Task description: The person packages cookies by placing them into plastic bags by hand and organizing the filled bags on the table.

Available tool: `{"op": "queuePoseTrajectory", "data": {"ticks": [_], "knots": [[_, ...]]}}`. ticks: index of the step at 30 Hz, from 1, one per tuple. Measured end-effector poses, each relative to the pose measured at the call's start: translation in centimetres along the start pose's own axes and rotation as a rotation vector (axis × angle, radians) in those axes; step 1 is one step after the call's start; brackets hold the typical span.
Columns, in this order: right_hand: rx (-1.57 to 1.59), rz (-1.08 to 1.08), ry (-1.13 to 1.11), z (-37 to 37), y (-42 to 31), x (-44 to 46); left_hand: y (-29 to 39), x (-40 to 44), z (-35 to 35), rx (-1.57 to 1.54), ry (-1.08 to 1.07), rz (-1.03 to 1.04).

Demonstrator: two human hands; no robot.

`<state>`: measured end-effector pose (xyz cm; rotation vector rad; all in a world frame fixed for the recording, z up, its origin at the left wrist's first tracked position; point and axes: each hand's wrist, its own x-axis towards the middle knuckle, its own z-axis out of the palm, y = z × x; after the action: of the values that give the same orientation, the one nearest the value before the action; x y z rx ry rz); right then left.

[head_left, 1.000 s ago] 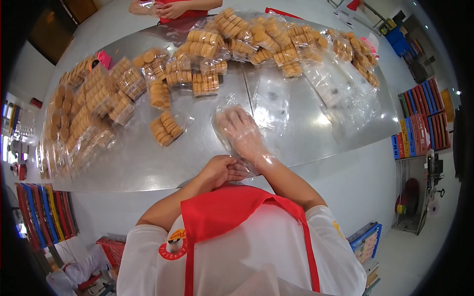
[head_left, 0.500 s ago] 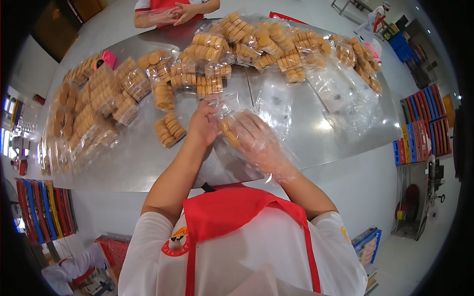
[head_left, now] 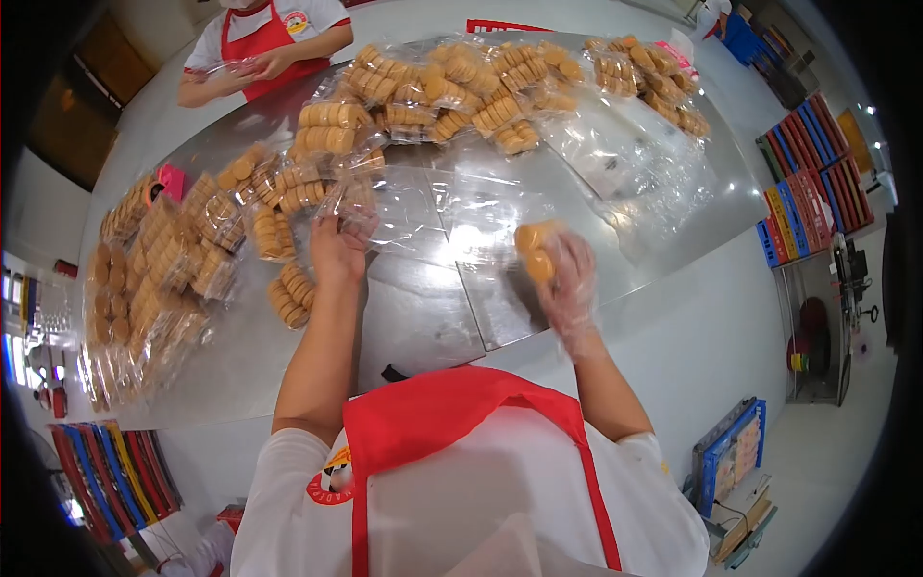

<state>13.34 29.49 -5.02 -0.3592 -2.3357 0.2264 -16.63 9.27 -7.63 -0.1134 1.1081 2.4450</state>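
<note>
In the head view, my right hand (head_left: 571, 272) wears a clear plastic glove and is closed around round golden biscuits (head_left: 538, 248), two stacks side by side with their flat ends facing left. My bare left hand (head_left: 340, 246) pinches one end of a clear plastic bag (head_left: 409, 207). This bag stretches rightward over the steel table toward the biscuits, and glare blurs its far end. Just left of my left wrist lies a pack of biscuits (head_left: 291, 294). Above that hand, more bagged biscuits (head_left: 305, 183) are piled close by.
Packed biscuits (head_left: 154, 260) heap along the left of the steel table (head_left: 413, 317), and others (head_left: 471, 77) line its far side. Flat clear bags (head_left: 615, 154) lie at the right. Across the table stands a person in a red apron (head_left: 274, 43). Stacked coloured crates (head_left: 808, 197) are further right.
My right hand has moved right, away from my left hand, and now holds the biscuits outside the bag. My left hand has shifted left with the bag. The view has turned a little.
</note>
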Motion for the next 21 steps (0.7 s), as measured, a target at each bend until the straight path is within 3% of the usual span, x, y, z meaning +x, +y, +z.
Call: {"op": "queuePoseTrajectory", "data": {"ticks": [6, 7, 10, 11, 14, 17, 20, 21], "knots": [[-0.164, 0.121, -0.115, 3.4, 6.0, 1.9, -1.6, -0.9, 0.0, -0.042, -0.057, -0.099], [-0.245, 0.145, -0.108, 1.9, 3.7, 3.1, -1.8, -1.0, -0.2, -0.058, -0.054, -0.108], [-0.034, 0.125, -0.04, 0.5, 1.4, 2.6, -1.6, -1.5, -1.0, -0.07, -0.148, -0.089], [0.119, 0.153, -0.025, 0.3, 0.4, 1.8, -1.6, -1.8, -1.2, -0.073, -0.143, -0.088], [1.308, 0.914, -0.394, 2.1, -1.3, 0.0, -1.2, -3.5, -0.1, -0.063, -0.138, -0.09], [1.992, 1.029, -0.537, -0.4, -4.6, 3.7, -1.5, -4.5, 0.8, -0.032, -0.174, -0.124], [1.78, 0.831, -0.923, 0.2, -4.9, 5.4, -2.5, -5.6, 1.0, -0.015, -0.286, -0.198], [1.585, 0.815, -0.806, 1.5, -6.3, 5.5, -3.0, -5.9, 0.8, 0.003, -0.357, -0.23]]}}
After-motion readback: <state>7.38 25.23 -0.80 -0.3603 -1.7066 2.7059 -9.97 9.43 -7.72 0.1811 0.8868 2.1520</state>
